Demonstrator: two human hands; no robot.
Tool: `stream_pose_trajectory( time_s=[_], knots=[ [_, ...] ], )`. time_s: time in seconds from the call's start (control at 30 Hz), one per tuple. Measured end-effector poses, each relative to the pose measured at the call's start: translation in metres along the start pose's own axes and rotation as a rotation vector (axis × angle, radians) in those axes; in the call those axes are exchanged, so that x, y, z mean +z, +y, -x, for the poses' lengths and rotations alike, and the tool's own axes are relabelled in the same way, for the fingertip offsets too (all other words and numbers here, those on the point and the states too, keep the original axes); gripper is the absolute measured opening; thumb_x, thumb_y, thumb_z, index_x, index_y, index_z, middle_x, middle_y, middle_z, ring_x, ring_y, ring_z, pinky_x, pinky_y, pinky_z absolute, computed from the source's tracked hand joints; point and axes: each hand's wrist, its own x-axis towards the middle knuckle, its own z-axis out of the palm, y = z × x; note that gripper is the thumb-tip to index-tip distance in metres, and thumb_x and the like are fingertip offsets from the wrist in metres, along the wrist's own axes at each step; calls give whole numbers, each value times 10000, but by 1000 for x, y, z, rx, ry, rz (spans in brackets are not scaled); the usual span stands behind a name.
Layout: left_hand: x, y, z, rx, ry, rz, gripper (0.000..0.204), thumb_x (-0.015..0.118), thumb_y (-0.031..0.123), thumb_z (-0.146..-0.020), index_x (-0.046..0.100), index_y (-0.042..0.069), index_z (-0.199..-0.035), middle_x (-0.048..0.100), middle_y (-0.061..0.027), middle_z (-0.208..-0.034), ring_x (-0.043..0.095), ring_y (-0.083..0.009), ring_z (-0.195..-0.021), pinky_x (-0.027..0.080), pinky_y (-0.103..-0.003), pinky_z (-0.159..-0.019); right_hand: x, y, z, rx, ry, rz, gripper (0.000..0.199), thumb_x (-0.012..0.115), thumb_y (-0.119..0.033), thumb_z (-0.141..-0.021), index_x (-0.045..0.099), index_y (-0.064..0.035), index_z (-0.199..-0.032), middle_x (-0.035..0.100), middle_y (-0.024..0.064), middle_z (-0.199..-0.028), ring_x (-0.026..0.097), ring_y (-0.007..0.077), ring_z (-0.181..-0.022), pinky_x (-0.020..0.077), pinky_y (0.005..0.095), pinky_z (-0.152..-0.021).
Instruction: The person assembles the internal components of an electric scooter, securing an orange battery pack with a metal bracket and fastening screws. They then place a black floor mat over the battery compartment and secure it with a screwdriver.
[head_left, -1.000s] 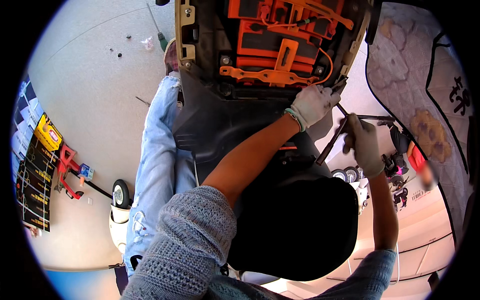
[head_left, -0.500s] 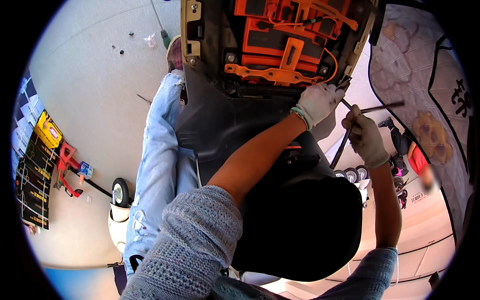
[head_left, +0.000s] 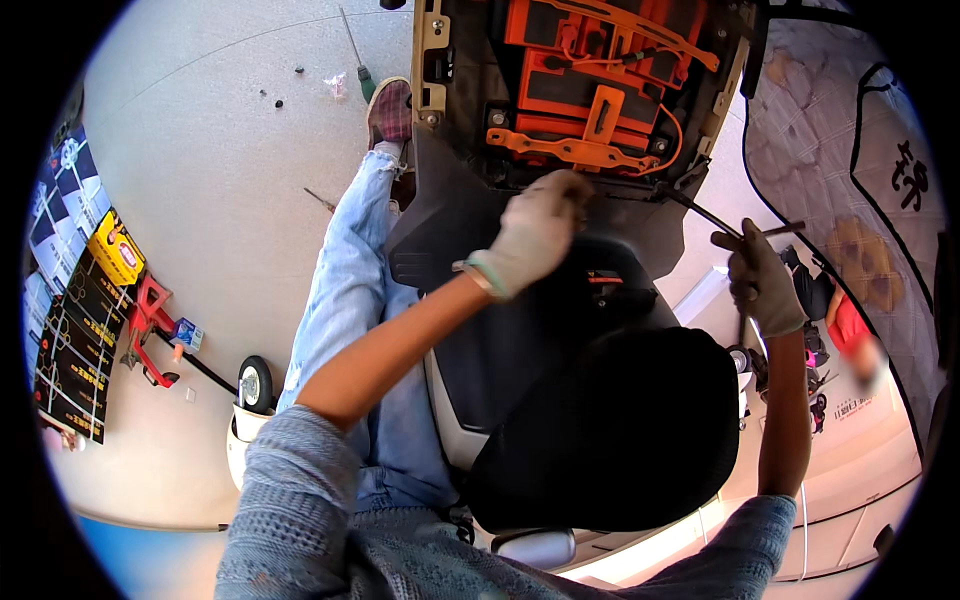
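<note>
My right hand (head_left: 768,285), in a soiled work glove, is closed around a dark three-armed socket wrench (head_left: 705,212). One arm of the wrench reaches to the right-hand lower corner of an open scooter battery compartment (head_left: 432,95). My left hand (head_left: 535,235), also gloved, hovers over the black body panel below that compartment. Its fingers are curled together, and anything in them is hidden. Inside the compartment sit orange-and-black batteries (head_left: 565,90), crossed by an orange metal bracket (head_left: 570,148) and orange cables.
Below my hands is the black scooter seat (head_left: 610,430). On the floor at left lie a green-handled screwdriver (head_left: 358,60), another screwdriver (head_left: 320,199), a red jack-like stand (head_left: 150,310) and a yellow box (head_left: 115,248). A quilted cover (head_left: 830,130) hangs at right; a person in red (head_left: 850,330) is beyond.
My left hand has moved left, away from the compartment's corner and the wrench. My right hand has shifted slightly right and down, still holding the wrench, which has turned.
</note>
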Motion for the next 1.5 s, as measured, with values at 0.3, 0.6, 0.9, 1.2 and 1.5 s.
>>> stream_pose_trajectory(
  time_s=[0.3,0.6,0.9,1.2,1.5],
  knots=[
    [-64,8,45,-383,61,638,214,520,171,-921,517,4,-1055,603,-91,-864,584,-126,-691,517,-253,-627,20,-23,8,-506,-37,385,243,510,-211,-869,616,4,-910,433,-29,-641,404,43,-554,377,189,-543],
    [-73,28,-6,-158,201,531,222,537,201,-914,537,12,-1032,612,-69,-825,577,-113,-644,502,-246,-589,62,-75,-110,-990,428,647,291,608,-266,-784,641,-16,-931,654,128,-827,634,238,-717,498,358,-630],
    [-97,15,7,-299,206,576,294,555,263,-905,538,9,-1054,605,-45,-784,554,-86,-607,470,-210,-543,99,-124,-148,-686,794,1057,368,621,-250,-723,584,-54,-1032,646,170,-942,628,330,-868,511,408,-755],
    [-97,5,25,-347,159,964,253,492,146,-932,492,8,-1144,557,-62,-919,515,-88,-728,476,-204,-638,62,-113,-95,-785,68,202,202,487,-183,-838,606,-24,-873,449,-13,-585,392,51,-492,311,205,-466],
    [-109,27,34,-320,11,1270,273,500,104,-919,483,-9,-1167,538,-62,-894,480,-110,-716,461,-219,-648,106,-89,47,-1048,-120,277,257,464,-203,-933,602,12,-957,447,-30,-579,373,44,-516,312,197,-490]
  ],
)
